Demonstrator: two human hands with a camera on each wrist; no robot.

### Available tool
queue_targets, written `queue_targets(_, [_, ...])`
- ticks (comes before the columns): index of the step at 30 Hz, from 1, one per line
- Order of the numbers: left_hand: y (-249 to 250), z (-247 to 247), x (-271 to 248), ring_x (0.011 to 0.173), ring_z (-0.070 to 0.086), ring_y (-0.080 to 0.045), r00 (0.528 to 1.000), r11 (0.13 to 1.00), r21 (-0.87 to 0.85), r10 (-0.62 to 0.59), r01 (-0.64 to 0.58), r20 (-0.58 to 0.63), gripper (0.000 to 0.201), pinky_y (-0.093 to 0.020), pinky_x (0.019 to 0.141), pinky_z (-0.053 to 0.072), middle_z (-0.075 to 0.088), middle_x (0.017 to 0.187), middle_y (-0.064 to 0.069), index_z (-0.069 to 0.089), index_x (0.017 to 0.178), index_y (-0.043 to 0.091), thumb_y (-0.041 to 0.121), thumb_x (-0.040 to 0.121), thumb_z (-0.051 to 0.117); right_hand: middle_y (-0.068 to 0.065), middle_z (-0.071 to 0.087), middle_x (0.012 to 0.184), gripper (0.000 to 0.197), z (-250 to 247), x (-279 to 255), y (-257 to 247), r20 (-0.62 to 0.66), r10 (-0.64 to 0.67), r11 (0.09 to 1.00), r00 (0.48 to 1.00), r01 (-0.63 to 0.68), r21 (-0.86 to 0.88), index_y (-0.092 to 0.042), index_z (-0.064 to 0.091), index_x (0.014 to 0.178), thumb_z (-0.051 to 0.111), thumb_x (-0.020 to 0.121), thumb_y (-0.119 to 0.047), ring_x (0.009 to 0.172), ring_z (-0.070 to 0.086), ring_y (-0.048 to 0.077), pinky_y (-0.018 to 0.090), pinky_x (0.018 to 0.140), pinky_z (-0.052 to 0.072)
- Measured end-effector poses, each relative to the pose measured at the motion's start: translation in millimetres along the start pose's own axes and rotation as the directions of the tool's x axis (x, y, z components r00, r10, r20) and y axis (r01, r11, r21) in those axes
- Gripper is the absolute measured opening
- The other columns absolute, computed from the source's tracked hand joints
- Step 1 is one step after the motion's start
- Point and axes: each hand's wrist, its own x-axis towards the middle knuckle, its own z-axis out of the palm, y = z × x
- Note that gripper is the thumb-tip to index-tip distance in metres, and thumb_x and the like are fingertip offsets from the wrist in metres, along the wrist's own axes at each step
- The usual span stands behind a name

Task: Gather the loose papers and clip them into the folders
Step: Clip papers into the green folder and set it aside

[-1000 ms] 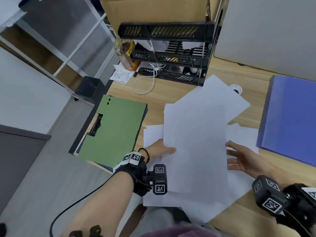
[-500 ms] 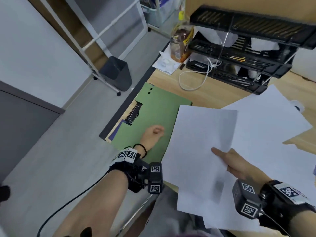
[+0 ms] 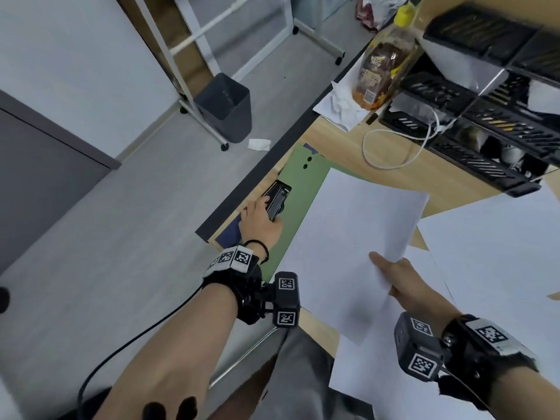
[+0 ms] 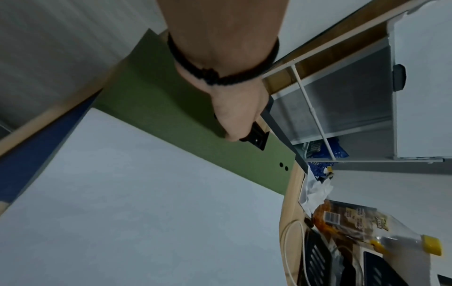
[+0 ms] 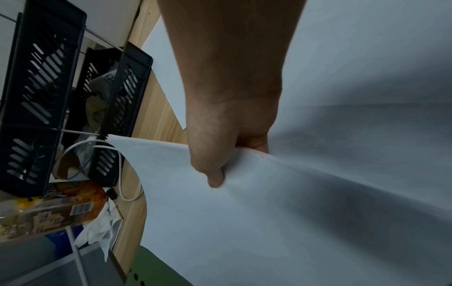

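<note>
Your right hand (image 3: 403, 278) pinches a white sheet of paper (image 3: 348, 237) near its right edge, thumb (image 5: 215, 174) on top and the other fingers curled underneath. The sheet is lifted off the light wooden desk (image 3: 342, 140) and hangs over the right part of the flat green card folder (image 3: 298, 207), which lies at the desk's left edge. Your left hand (image 3: 260, 221) rests on that folder with its fingers curled onto the black metal spring clip (image 3: 277, 198) at the folder's left side; the left wrist view shows the thumb (image 4: 234, 133) pressed against the clip (image 4: 257, 137), gripping it. A dark blue folder (image 3: 230, 231) shows beneath the green one. More loose white papers (image 3: 497, 253) lie spread on the desk to your right. Further back stand a black slotted plastic document tray rack (image 3: 485, 128), a looped white cable (image 3: 394, 147), and a clear plastic bottle with a yellow cap (image 3: 381, 71) lying on crumpled white tissue (image 3: 339, 107). A dark grey waste bin (image 3: 225, 107) stands on the floor.
</note>
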Motion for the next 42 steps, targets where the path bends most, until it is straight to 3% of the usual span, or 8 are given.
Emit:
queue_targets(6, [16.8,-7.6,-12.6,0.123,0.046,-0.029,0.998,0.998,-0.003,-0.055,0.055,-0.036,0.045,-0.045,0.104,0.034,0.051,0.128,-0.006,0.052,0.126,0.020,0.037,0.085,0.059,0.009,0.073,0.110,0.042,-5.6,3.9,5.4,0.011,-0.012,0.998,1.000,0.012,0.054,-0.008,0.061,0.124,0.062,0.089,-0.032,0.101,0.068,0.032,0.046,0.093,0.051])
queue_targets(10, [14.1,-17.6,-15.7,0.092,0.061,-0.035,0.999,0.996,-0.087,0.021,-0.025,-0.046,0.031,-0.038,0.071,0.045,0.061,0.089,-0.008,0.054,0.084,0.017,0.044,0.095,0.043,0.009,0.072,0.109,0.034,-11.0,-4.8,5.6,0.033,-0.034,0.995,0.999,0.031,0.097,-0.008,0.061,0.121,0.058,0.094,-0.027,0.099,0.068,0.029,0.042,0.087,0.052])
queue_targets(16, [33.5,-14.2,-43.3,0.095,0.056,-0.030,0.999,0.996,-0.079,-0.033,0.033,0.002,0.032,-0.037,0.078,0.038,0.059,0.097,-0.007,0.053,0.100,0.019,0.044,0.099,0.033,0.009,0.072,0.113,0.034,-47.3,-30.2,3.6,0.014,-0.110,0.979,0.994,0.106,0.173,-0.010,0.062,0.123,0.059,0.093,-0.028,0.102,0.068,0.029,0.043,0.092,0.051])
queue_targets(20, [65.9,29.2,-73.1,0.090,0.056,-0.033,0.992,0.975,-0.217,0.075,-0.052,0.099,0.028,-0.036,0.077,0.041,0.052,0.086,-0.013,0.042,0.075,0.021,0.035,0.099,0.038,0.002,0.076,0.101,0.077,-102.3,-56.8,21.2,-0.090,-0.159,0.964,0.983,0.175,0.201,-0.015,0.067,0.112,0.083,0.051,-0.060,0.091,0.073,0.023,0.038,0.083,0.052])
queue_targets(24, [110.7,89.2,-115.2,0.077,0.047,-0.021,0.953,0.953,-0.290,0.163,-0.085,0.257,0.022,-0.029,0.062,0.036,0.048,0.074,0.002,0.047,0.082,0.017,0.029,0.100,0.042,0.000,0.076,0.099,0.027,-173.4,-88.4,65.0,-0.221,-0.127,0.939,0.967,0.189,0.287,-0.014,0.066,0.114,0.062,0.091,-0.028,0.085,0.073,0.019,0.037,0.080,0.052])
queue_targets(32, [167.1,173.9,-193.8,0.104,0.057,-0.023,0.814,0.935,-0.237,0.347,-0.263,0.466,0.040,-0.030,0.080,0.043,0.052,0.119,0.005,0.038,0.135,0.016,0.018,0.096,0.047,0.009,0.070,0.093,0.022,-258.4,-127.4,149.3,-0.440,0.041,0.878,0.897,0.178,0.444,-0.005,0.060,0.115,0.058,0.095,-0.014,0.081,0.066,0.029,0.034,0.067,0.050])
queue_targets(36, [168.2,186.5,-210.4,0.114,0.048,-0.026,0.867,0.930,-0.006,0.345,-0.367,0.360,0.038,-0.029,0.093,0.038,0.042,0.125,-0.010,0.052,0.124,0.016,0.003,0.088,0.047,0.009,0.076,0.081,0.018,-268.8,-129.4,167.0,-0.392,0.058,0.840,0.918,0.167,0.516,-0.003,0.061,0.111,0.056,0.095,-0.009,0.068,0.073,0.026,0.031,0.058,0.056])
queue_targets(42, [165.6,193.1,-219.3,0.114,0.052,-0.036,0.832,0.895,0.187,0.278,-0.406,0.479,0.046,-0.039,0.102,0.042,0.053,0.125,-0.013,0.061,0.125,0.024,0.009,0.086,0.042,0.000,0.074,0.062,0.015,-273.3,-136.6,174.5,-0.376,0.027,0.804,0.926,0.204,0.559,-0.004,0.058,0.110,0.054,0.096,-0.008,0.052,0.070,0.017,0.025,0.048,0.052])
